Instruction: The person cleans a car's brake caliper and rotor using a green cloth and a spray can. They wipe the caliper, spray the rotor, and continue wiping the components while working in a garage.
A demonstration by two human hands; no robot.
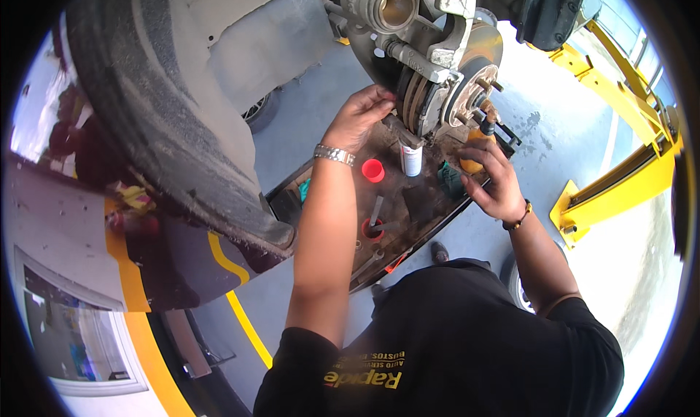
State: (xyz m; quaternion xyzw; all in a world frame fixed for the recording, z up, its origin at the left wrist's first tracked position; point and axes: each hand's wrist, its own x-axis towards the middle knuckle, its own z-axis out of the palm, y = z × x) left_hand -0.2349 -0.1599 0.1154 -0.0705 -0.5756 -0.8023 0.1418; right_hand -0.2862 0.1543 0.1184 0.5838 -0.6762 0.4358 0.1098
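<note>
My left hand [360, 118] reaches the inner side of the brake disc [484, 47], its fingers closed beside the brake pad edge. Whatever lies between those fingertips is hidden. Above hangs the grey brake caliper [364, 16] with its round bore showing, and the wheel hub [474, 92] has bare studs. To the right and lower, my right hand [497, 180] has its thumb and fingers apart, with nothing visible in it. Just beyond its fingers is a yellow bottle [474, 162] with a dark top. A white can [410, 160] stands below the disc.
Under the hub is a dark work tray [397, 191] with a red cup [372, 170], another red cup [372, 231] with tools, a green cloth [450, 180] and a wrench [367, 265]. The wheel arch [175, 118] is at left; a yellow lift arm [620, 187] is at right.
</note>
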